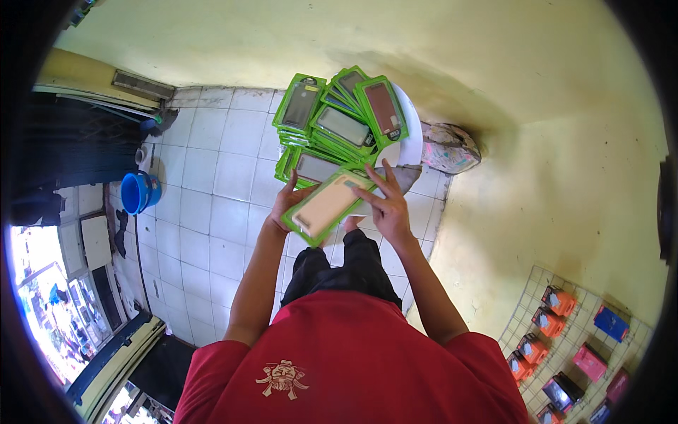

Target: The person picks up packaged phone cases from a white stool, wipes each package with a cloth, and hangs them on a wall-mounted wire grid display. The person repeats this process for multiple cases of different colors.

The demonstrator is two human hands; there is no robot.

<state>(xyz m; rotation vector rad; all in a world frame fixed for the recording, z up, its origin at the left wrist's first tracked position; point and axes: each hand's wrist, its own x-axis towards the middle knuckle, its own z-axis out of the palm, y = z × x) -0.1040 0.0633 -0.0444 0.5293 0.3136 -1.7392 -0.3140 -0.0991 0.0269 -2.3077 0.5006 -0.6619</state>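
Observation:
My left hand point(286, 204) holds a phone case in a green-edged clear package point(327, 205) by its left edge. The case inside is pale beige. My right hand point(387, 201) has its fingers on the upper right of the same package, some across its front. Beyond it, several stacks of green-edged phone case packages lie on a round white surface point(412, 127). A grey case package point(302, 106) tops the left stack, a pale grey one point(343, 126) is in the middle, and a brown one point(382, 107) lies at the right.
A patterned bag point(450, 148) leans by the wall, right of the white surface. A blue bucket point(140, 193) stands on the white tiled floor point(201, 180) at the left. A wire rack point(529, 297) with orange, blue and pink packages is on the wall at lower right.

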